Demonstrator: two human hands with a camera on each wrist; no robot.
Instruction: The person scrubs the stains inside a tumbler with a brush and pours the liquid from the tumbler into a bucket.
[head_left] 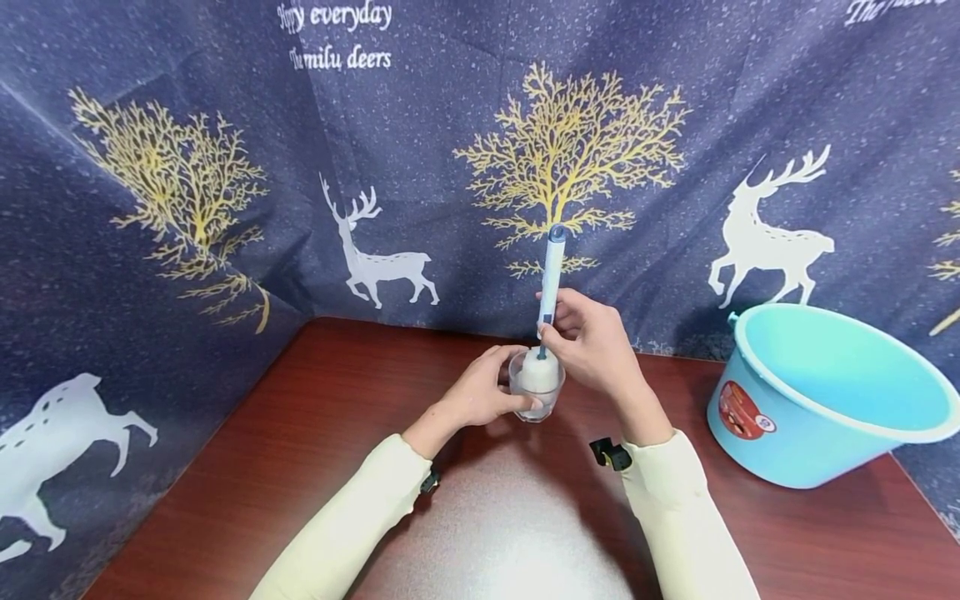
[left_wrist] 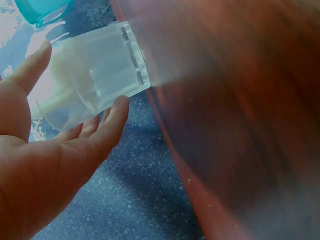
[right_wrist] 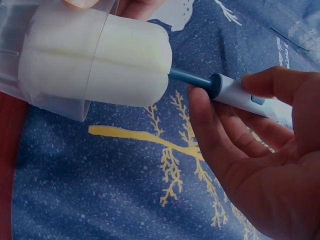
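Observation:
A clear glass (head_left: 536, 414) is gripped by my left hand (head_left: 480, 390), with the thumb on its near side and the fingers round the far side. Inside the glass is the white sponge head (right_wrist: 130, 60) of a cup brush, part of it standing out past the rim. My right hand (head_left: 596, 337) pinches the brush's light blue and white handle (head_left: 551, 275) near its lower end, just above a thin dark blue stem (right_wrist: 191, 78). In the head view the brush stands nearly upright, leaning slightly right. Whether the glass base touches the table is unclear.
A large light blue bucket (head_left: 795, 417) stands at the right of the dark red wooden table (head_left: 337, 417). Behind the table hangs a navy cloth (head_left: 450, 167) printed with deer and yellow trees. Small black devices sit at both wrists.

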